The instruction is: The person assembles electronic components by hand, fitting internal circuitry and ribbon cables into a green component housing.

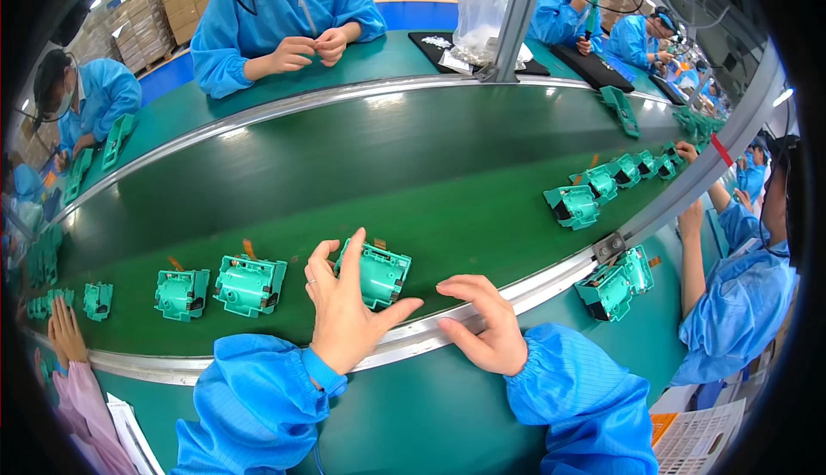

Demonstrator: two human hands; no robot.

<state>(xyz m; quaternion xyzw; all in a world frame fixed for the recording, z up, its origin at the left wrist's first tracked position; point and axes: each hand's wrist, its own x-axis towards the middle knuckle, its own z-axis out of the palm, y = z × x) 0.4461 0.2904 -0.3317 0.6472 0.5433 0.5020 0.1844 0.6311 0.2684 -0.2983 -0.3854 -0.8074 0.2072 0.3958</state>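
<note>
My left hand (348,318) is over the conveyor belt, fingers spread, with the index finger and thumb around the near left part of a green plastic housing (384,274). The housing lies on the belt, partly hidden by that hand; whether the fingers touch it cannot be made out. An orange tab sticks up from its far edge. My right hand (487,323) hovers by the belt's metal rail (538,290), fingers curved and apart, holding nothing. Left of my left hand are two similar housings (249,286), (181,294) on the belt.
More green housings (571,206) sit in a row on the belt at right. Two others (607,294) rest on the near table (422,406) beside a metal post (688,187). Co-workers' hands (301,52) are across the belt, at far left (66,333) and right (691,217).
</note>
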